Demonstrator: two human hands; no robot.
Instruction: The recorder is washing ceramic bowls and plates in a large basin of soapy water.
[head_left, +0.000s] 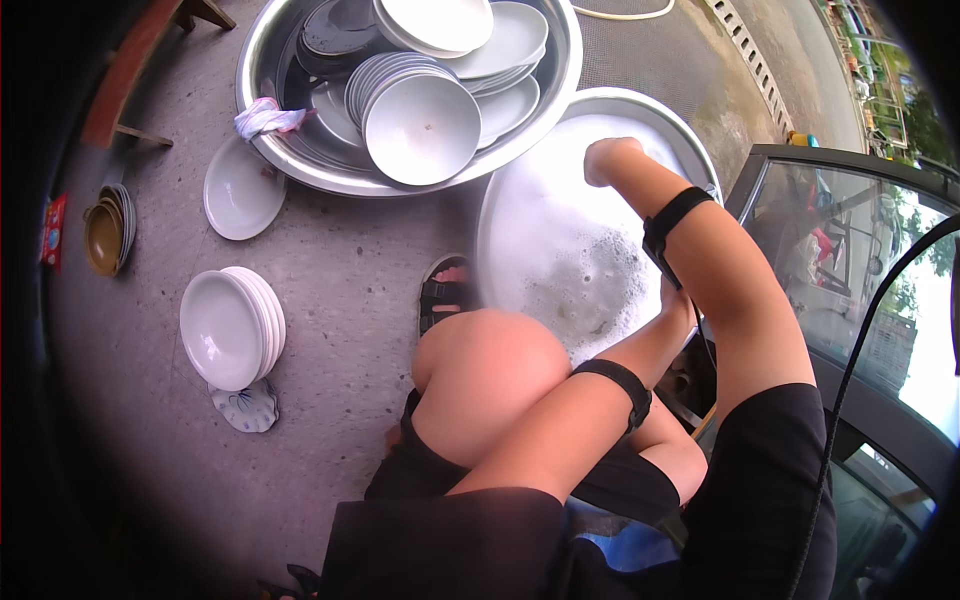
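Note:
A wide metal basin (487, 247) holds water covered with white suds. My right hand (611, 160) is partly sunk in the foam at its far side, fingers hidden. My left hand (677, 304) is at the basin's right side, mostly hidden behind my right forearm; what it touches cannot be seen. Beyond the suds stands a larger steel basin (251, 82) with a stack of white bowls (424, 129), white oval plates (506, 37) and dark dishes (341, 30). A white and pink cloth (270, 118) hangs over its rim.
On the floor are a white plate (244, 191), a stack of white plates (223, 330) over a patterned dish (247, 407), and brown bowls (103, 236). A wooden bench (139, 67) stands at the upper left. A glass-panelled cabinet (840, 225) and a black cable (862, 337) are at the right.

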